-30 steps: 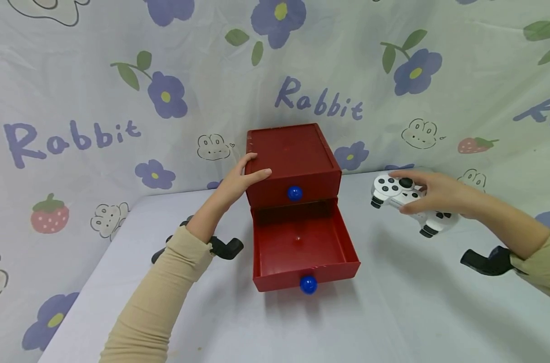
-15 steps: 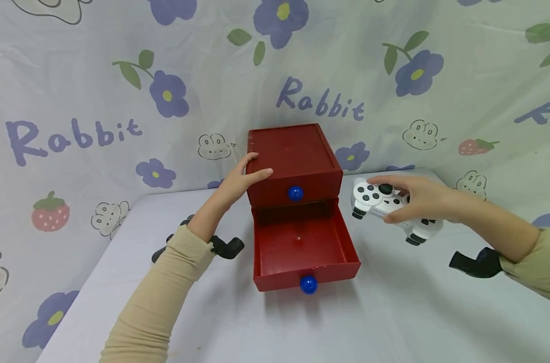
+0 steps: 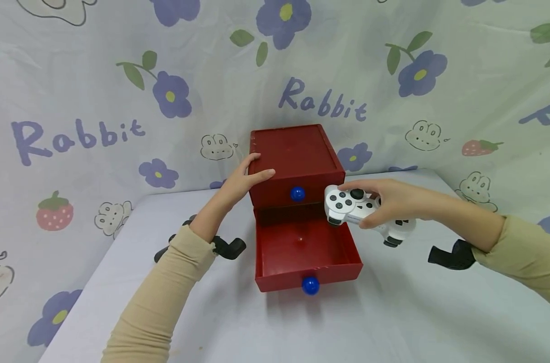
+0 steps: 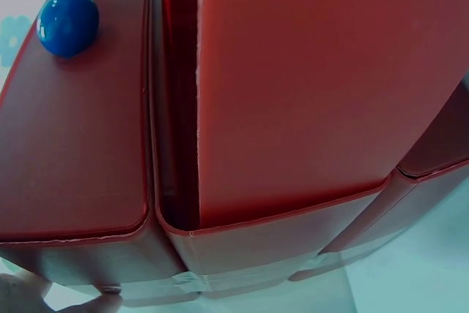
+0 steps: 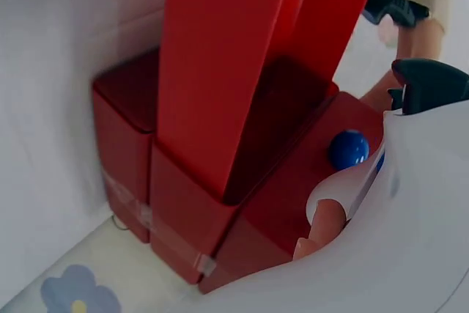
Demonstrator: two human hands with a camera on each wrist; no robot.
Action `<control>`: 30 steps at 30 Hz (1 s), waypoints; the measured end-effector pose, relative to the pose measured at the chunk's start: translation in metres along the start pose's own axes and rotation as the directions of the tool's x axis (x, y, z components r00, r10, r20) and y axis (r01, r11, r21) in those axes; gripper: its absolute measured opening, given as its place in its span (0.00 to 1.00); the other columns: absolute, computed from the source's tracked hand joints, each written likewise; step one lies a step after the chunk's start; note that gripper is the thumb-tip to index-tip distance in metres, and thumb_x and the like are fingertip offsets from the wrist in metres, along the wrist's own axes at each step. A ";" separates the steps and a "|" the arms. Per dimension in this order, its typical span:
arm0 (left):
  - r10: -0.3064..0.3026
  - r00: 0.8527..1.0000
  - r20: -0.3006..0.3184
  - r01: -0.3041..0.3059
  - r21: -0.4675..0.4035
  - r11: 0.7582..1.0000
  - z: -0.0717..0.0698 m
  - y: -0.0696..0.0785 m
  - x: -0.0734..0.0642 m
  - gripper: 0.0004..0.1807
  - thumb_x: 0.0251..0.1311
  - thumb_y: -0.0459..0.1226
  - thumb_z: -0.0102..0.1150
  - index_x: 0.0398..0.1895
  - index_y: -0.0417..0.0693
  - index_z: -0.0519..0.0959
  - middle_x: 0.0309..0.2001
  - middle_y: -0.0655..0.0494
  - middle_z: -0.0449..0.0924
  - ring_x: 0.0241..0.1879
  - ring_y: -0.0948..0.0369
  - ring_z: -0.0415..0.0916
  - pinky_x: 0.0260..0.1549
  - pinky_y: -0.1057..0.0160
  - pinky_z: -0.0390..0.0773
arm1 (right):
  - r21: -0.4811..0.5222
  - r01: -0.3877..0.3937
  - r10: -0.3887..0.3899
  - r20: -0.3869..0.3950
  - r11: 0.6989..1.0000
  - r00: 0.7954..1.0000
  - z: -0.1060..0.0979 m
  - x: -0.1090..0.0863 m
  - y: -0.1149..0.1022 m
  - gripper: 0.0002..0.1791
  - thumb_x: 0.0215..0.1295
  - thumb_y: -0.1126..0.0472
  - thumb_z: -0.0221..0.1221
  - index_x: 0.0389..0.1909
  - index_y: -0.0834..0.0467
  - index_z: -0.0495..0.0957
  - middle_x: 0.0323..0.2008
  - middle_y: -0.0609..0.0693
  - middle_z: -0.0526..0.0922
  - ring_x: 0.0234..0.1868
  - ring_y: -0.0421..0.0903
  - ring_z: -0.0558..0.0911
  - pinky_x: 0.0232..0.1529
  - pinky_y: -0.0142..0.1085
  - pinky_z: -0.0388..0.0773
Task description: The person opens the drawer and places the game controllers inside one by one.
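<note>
A red drawer cabinet (image 3: 295, 151) stands at the back of the table, its lower drawer (image 3: 297, 254) pulled out with nothing inside. Blue ball knobs mark the upper drawer front (image 3: 275, 194) and the pulled-out one. My left hand (image 3: 234, 189) rests on the cabinet's top left front corner, thumb and fingers spread. In my right hand (image 3: 393, 200) is a white game controller (image 3: 343, 204), pinched between thumb and fingers above the drawer's right side. The right wrist view shows the controller (image 5: 388, 218) large and close, with the drawer wall (image 5: 227, 56) beyond it.
A white cloth covers the table (image 3: 238, 322). Behind the cabinet hangs a printed curtain (image 3: 225, 101) with flowers and rabbits. A black wrist mount (image 3: 229, 248) juts out beside the left forearm, another (image 3: 452, 254) under the right.
My right hand has carried the controller leftward, from beside the cabinet to over the drawer's right edge. My left hand keeps its place on the cabinet.
</note>
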State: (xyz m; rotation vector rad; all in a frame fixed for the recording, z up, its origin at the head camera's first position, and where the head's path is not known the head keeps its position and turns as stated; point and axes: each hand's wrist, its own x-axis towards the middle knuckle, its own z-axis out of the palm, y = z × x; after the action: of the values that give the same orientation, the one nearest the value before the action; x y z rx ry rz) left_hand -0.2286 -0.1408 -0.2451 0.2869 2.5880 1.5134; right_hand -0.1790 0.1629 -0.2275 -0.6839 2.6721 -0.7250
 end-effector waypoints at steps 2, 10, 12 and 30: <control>-0.002 1.000 0.004 0.002 -0.002 1.000 0.001 0.006 -0.005 0.35 0.50 0.51 0.49 0.61 0.59 0.48 0.61 0.55 0.44 0.58 0.56 0.43 0.52 0.47 0.52 | 0.016 0.004 -0.005 0.018 1.000 1.000 0.001 0.003 -0.004 0.37 0.39 0.51 0.63 0.54 0.37 0.59 0.41 0.51 0.68 0.40 0.48 0.68 0.25 0.33 0.72; 0.004 1.000 -0.001 -0.004 -0.003 1.000 0.001 0.002 -0.001 0.36 0.49 0.53 0.49 0.60 0.59 0.48 0.60 0.56 0.46 0.58 0.56 0.45 0.52 0.48 0.51 | 0.064 0.013 -0.018 0.082 0.998 0.996 0.008 0.014 -0.017 0.38 0.38 0.55 0.64 0.53 0.35 0.60 0.41 0.50 0.67 0.41 0.49 0.66 0.26 0.33 0.73; 0.006 1.000 -0.006 -0.006 0.004 1.000 0.000 -0.004 0.004 0.37 0.47 0.55 0.50 0.60 0.61 0.49 0.60 0.57 0.46 0.58 0.57 0.45 0.52 0.48 0.52 | 0.064 0.015 -0.021 0.097 0.998 0.995 0.010 0.016 -0.020 0.38 0.38 0.55 0.64 0.53 0.35 0.60 0.41 0.50 0.67 0.41 0.49 0.66 0.27 0.33 0.73; 0.006 1.000 -0.020 -0.005 0.008 1.000 0.001 -0.017 0.014 0.39 0.43 0.59 0.51 0.59 0.66 0.48 0.60 0.59 0.46 0.58 0.57 0.45 0.51 0.47 0.54 | 0.051 0.079 -0.088 0.185 0.996 0.979 0.018 0.023 -0.045 0.36 0.39 0.55 0.63 0.52 0.33 0.60 0.41 0.47 0.67 0.42 0.47 0.66 0.29 0.33 0.72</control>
State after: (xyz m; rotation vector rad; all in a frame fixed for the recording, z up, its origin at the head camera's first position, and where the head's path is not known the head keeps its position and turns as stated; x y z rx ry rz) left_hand -0.2438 -0.1449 -0.2606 0.2814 2.6111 1.5162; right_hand -0.1747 0.1097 -0.2223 -0.8147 2.4635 -0.7006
